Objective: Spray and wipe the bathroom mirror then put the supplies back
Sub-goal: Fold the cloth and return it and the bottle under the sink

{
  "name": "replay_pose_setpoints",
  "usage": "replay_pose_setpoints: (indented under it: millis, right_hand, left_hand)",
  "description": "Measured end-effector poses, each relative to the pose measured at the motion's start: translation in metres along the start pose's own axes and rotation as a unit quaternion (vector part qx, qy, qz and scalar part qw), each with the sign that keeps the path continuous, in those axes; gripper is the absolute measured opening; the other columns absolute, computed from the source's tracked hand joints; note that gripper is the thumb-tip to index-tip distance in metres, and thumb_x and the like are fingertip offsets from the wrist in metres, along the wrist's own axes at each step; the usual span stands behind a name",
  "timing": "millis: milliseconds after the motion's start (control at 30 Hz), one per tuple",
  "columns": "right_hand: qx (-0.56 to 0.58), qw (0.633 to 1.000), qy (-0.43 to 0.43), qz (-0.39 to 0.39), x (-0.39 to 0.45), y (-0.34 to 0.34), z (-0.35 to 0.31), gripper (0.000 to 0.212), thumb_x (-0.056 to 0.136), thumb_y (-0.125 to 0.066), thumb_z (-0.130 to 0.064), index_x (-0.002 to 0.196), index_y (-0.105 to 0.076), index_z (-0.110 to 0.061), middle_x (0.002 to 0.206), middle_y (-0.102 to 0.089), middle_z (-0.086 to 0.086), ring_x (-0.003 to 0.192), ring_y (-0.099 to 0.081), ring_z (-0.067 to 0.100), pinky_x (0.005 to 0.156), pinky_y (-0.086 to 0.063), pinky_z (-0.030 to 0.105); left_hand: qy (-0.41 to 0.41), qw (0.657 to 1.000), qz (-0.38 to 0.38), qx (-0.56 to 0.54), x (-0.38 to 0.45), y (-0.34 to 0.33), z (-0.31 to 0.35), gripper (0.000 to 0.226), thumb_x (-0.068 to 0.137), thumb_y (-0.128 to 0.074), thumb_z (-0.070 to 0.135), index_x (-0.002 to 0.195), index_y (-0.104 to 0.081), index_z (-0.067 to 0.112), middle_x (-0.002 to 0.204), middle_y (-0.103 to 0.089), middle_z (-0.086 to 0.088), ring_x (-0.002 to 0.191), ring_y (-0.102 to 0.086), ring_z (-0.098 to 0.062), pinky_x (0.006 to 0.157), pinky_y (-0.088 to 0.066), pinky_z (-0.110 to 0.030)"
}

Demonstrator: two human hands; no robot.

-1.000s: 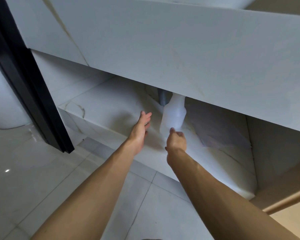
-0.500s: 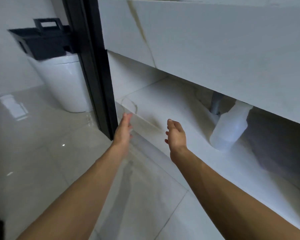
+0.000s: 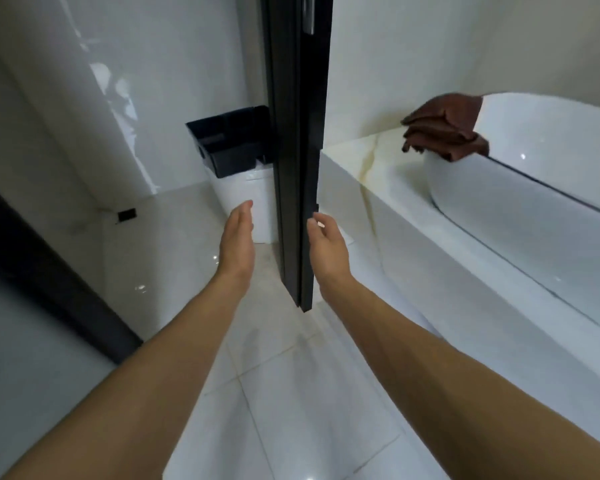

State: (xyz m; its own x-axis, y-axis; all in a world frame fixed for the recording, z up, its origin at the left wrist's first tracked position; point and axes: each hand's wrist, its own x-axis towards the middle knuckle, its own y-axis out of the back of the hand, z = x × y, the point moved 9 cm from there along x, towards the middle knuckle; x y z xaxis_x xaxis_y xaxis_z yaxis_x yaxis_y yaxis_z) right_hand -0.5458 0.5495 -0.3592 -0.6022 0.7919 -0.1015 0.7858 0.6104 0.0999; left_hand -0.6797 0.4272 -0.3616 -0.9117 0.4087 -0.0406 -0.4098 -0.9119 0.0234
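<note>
A folded brown cloth (image 3: 445, 131) lies on the marble counter (image 3: 371, 152), draped against the left rim of the white basin (image 3: 534, 188). My left hand (image 3: 238, 240) is held out in front of me, fingers straight, holding nothing. My right hand (image 3: 324, 247) is level with it, fingers relaxed and empty, just right of the black door frame (image 3: 297, 150). The spray bottle is out of view.
The black frame stands upright between my two hands. A black caddy (image 3: 229, 143) sits on a white toilet (image 3: 246, 199) behind it. Glossy tiled floor (image 3: 291, 393) spreads below. A dark strip runs along the left.
The view has risen from the shelf under the counter to the counter top. The spray bottle left on that shelf has dropped out of view. Both hands stay empty.
</note>
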Motion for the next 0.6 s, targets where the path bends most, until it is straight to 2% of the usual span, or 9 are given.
replay_pose_setpoints:
  millis: [100, 233, 333, 400, 467, 533, 600]
  right_hand:
    - [0.0, 1.0, 0.03, -0.011, -0.001, 0.011, -0.107, 0.038, 0.105, -0.042, -0.037, 0.141, -0.048, -0.027, 0.122, -0.056, -0.009, 0.11, -0.052, 0.011, 0.096, -0.041, 0.028]
    - [0.004, 0.997, 0.075, -0.005, 0.003, 0.045, -0.245, 0.035, 0.104, -0.043, -0.038, 0.138, -0.049, -0.03, 0.118, -0.056, -0.009, 0.107, -0.055, 0.011, 0.102, -0.044, 0.033]
    - [-0.007, 0.995, 0.096, 0.025, 0.008, 0.093, -0.328, 0.034, 0.105, -0.042, -0.038, 0.137, -0.049, -0.031, 0.114, -0.056, -0.008, 0.099, -0.057, 0.007, 0.093, -0.047, 0.031]
    - [-0.018, 0.994, 0.091, 0.057, 0.011, 0.133, -0.36, 0.032, 0.105, -0.043, -0.036, 0.136, -0.05, -0.03, 0.118, -0.057, -0.005, 0.106, -0.059, 0.015, 0.091, -0.048, 0.031]
    - [-0.025, 0.992, 0.07, 0.1, 0.013, 0.18, -0.371, 0.03, 0.102, -0.046, -0.033, 0.13, -0.055, -0.027, 0.111, -0.06, -0.005, 0.106, -0.062, 0.021, 0.091, -0.052, 0.036]
    - [-0.035, 0.99, 0.045, 0.13, 0.015, 0.226, -0.368, 0.027, 0.098, -0.05, -0.026, 0.123, -0.06, -0.023, 0.099, -0.062, -0.008, 0.101, -0.065, 0.024, 0.093, -0.054, 0.043]
    - [-0.037, 0.987, 0.008, 0.158, 0.014, 0.268, -0.351, 0.026, 0.095, -0.051, -0.017, 0.119, -0.061, -0.018, 0.099, -0.064, -0.001, 0.095, -0.067, 0.027, 0.086, -0.054, 0.042]
  left_hand:
    - [-0.022, 1.0, 0.007, -0.006, 0.004, -0.008, 0.11, 0.046, 0.106, -0.033, 0.045, 0.147, -0.046, 0.026, 0.147, -0.047, 0.008, 0.134, -0.047, -0.013, 0.119, -0.033, -0.044]
    - [-0.074, 0.997, -0.016, -0.009, 0.006, -0.038, 0.256, 0.044, 0.106, -0.037, 0.045, 0.146, -0.046, 0.028, 0.147, -0.048, 0.01, 0.136, -0.045, -0.013, 0.119, -0.034, -0.043]
    - [-0.11, 0.993, -0.051, -0.007, 0.0, -0.077, 0.352, 0.046, 0.102, -0.043, 0.048, 0.144, -0.048, 0.03, 0.146, -0.05, 0.009, 0.135, -0.045, -0.011, 0.118, -0.034, -0.042]
    - [-0.144, 0.986, -0.078, 0.012, -0.011, -0.109, 0.403, 0.047, 0.102, -0.045, 0.047, 0.146, -0.047, 0.028, 0.149, -0.047, 0.008, 0.133, -0.044, -0.006, 0.115, -0.035, -0.033]
    - [-0.178, 0.976, -0.112, 0.048, -0.025, -0.143, 0.439, 0.046, 0.104, -0.046, 0.042, 0.147, -0.045, 0.027, 0.152, -0.044, 0.008, 0.131, -0.042, -0.003, 0.107, -0.034, -0.024]
    - [-0.206, 0.963, -0.152, 0.087, -0.036, -0.176, 0.455, 0.047, 0.103, -0.049, 0.042, 0.148, -0.045, 0.026, 0.153, -0.042, 0.007, 0.134, -0.043, -0.008, 0.105, -0.034, -0.025]
    - [-0.223, 0.945, -0.194, 0.142, -0.045, -0.209, 0.455, 0.049, 0.103, -0.05, 0.041, 0.148, -0.044, 0.025, 0.153, -0.042, 0.006, 0.137, -0.042, -0.011, 0.109, -0.035, -0.028]
